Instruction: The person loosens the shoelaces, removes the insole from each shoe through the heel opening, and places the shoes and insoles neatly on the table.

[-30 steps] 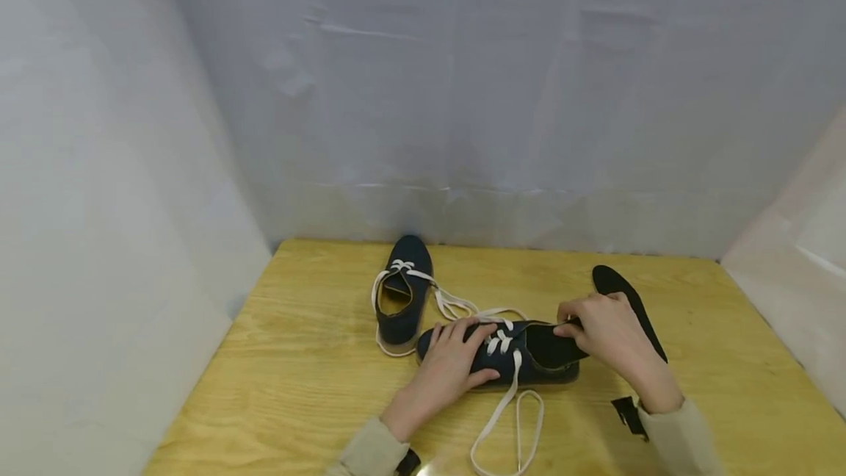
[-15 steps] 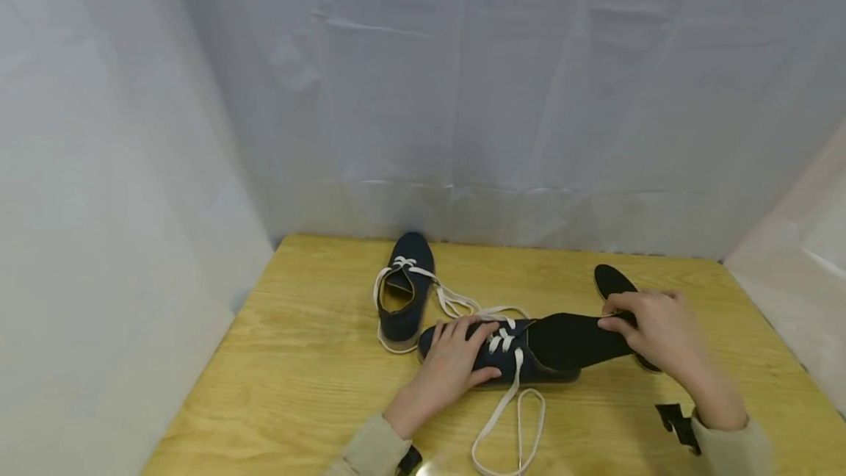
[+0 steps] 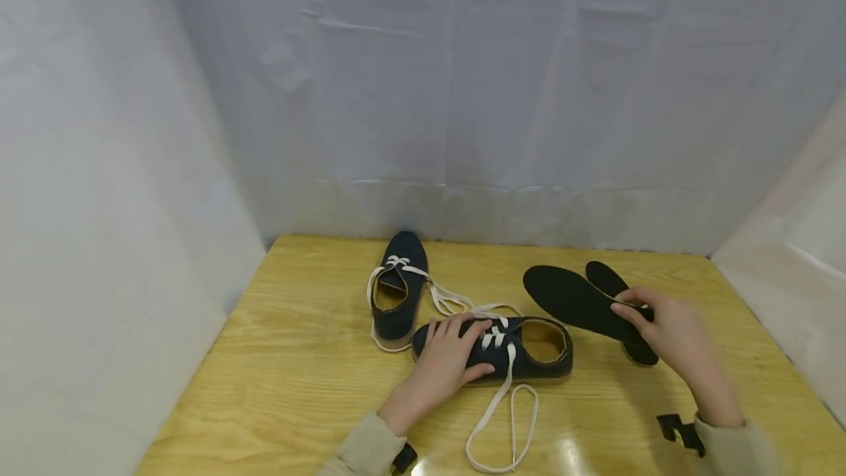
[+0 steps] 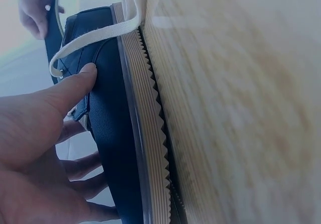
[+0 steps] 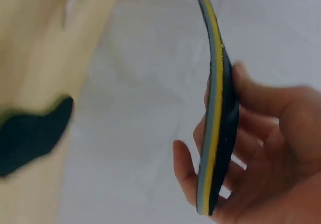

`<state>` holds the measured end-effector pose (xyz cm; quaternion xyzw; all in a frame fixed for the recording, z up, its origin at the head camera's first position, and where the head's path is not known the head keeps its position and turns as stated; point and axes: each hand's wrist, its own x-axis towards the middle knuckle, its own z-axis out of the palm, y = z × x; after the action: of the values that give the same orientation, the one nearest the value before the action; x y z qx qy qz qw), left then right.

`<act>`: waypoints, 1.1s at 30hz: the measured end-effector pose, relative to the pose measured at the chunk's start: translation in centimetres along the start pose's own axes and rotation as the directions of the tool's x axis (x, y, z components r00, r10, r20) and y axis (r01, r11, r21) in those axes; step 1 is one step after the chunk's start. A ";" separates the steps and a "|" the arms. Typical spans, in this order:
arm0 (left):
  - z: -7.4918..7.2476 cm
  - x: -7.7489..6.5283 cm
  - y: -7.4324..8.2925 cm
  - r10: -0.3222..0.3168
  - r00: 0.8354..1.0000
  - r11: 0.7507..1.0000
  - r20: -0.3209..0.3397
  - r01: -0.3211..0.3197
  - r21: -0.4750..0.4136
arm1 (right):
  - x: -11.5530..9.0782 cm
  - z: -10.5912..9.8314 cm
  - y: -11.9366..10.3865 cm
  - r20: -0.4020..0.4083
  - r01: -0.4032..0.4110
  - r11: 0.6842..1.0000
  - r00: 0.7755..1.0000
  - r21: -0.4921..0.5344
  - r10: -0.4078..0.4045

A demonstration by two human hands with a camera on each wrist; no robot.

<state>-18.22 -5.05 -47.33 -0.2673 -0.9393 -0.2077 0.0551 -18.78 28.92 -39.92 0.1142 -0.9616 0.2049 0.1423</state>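
Observation:
A navy sneaker (image 3: pixel 551 368) with white laces lies sideways on the wooden table, its tan inside showing. My left hand (image 3: pixel 446 358) grips its front part, thumb on the near side and fingers across the top; the left wrist view shows the thumb (image 4: pixel 75 86) on the dark upper. To the right, my right hand (image 3: pixel 670 329) pinches a black insole (image 3: pixel 568 300) by its heel end, raised beside the shoe opening. Its layered yellow and grey edge faces the right wrist view, where the thumb and fingers take it from both sides.
Another black insole (image 3: pixel 603 278) lies on the table behind the held one. A second navy sneaker (image 3: pixel 418 291) stands at the back left, its lace trailing towards the first shoe. One loose lace loop (image 3: pixel 485 424) lies in front. White sheeting (image 3: pixel 463 94) encloses the table.
My right hand has drawn the insole out of the sneaker, moving right, and now holds it up with its toe end swung to the back left. My left hand has stayed on the shoe.

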 end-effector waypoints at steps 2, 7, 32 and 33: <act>0.0 0.1 0.1 -0.001 1.000 1.000 0.002 0.001 -0.001 | 0.3 0.9 0.2 0.001 -0.025 0.999 1.000 0.048 0.025; 0.1 0.2 0.1 -0.002 1.000 1.000 0.005 0.002 0.012 | 0.9 3.0 1.0 0.061 -0.062 0.989 0.997 0.134 0.054; 0.5 0.3 0.1 0.011 1.000 1.000 -0.006 -0.011 0.016 | 3.9 7.9 4.8 0.342 -0.271 0.963 0.904 -0.009 0.257; 0.5 0.3 0.1 0.011 1.000 1.000 -0.006 -0.011 0.015 | 4.0 7.9 4.7 0.340 -0.270 0.962 0.903 -0.028 0.263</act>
<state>-18.43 -4.56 -47.68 -0.2713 -0.9393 -0.2011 0.0611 -25.63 29.09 -47.20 0.0168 -0.9761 0.2089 -0.0568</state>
